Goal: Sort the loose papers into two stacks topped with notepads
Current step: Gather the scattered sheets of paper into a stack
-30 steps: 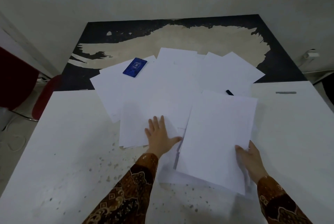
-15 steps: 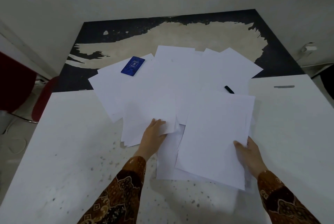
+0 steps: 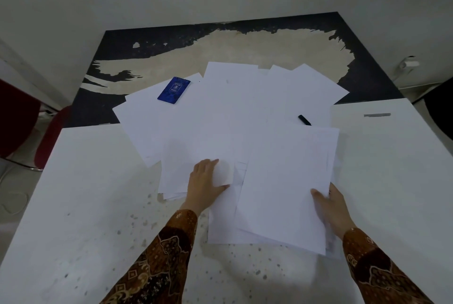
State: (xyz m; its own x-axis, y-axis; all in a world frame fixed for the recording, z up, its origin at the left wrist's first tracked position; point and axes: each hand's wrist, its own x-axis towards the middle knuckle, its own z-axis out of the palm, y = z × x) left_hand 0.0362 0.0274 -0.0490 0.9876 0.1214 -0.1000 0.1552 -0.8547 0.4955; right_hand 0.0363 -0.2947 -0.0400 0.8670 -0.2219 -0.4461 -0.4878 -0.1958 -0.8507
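Observation:
Several loose white papers (image 3: 235, 112) lie fanned across the table. A small blue notepad (image 3: 173, 90) sits on the sheets at the back left. My left hand (image 3: 205, 184) pinches the near right corner of a sheet (image 3: 193, 161) in the left bunch, its fingers tucked under the lifted corner. My right hand (image 3: 329, 208) grips the near right edge of a sheet (image 3: 286, 181) lying tilted on top at the right, thumb on its face.
A black pen (image 3: 304, 120) pokes out from under the right sheet's far edge. The white table (image 3: 73, 205) is speckled near me; a worn black table (image 3: 220, 41) adjoins it behind. A red chair (image 3: 17, 127) stands at the left.
My left hand went from lying flat on the left papers to pinching a sheet's corner and lifting it. The right hand kept its grip on the right sheet.

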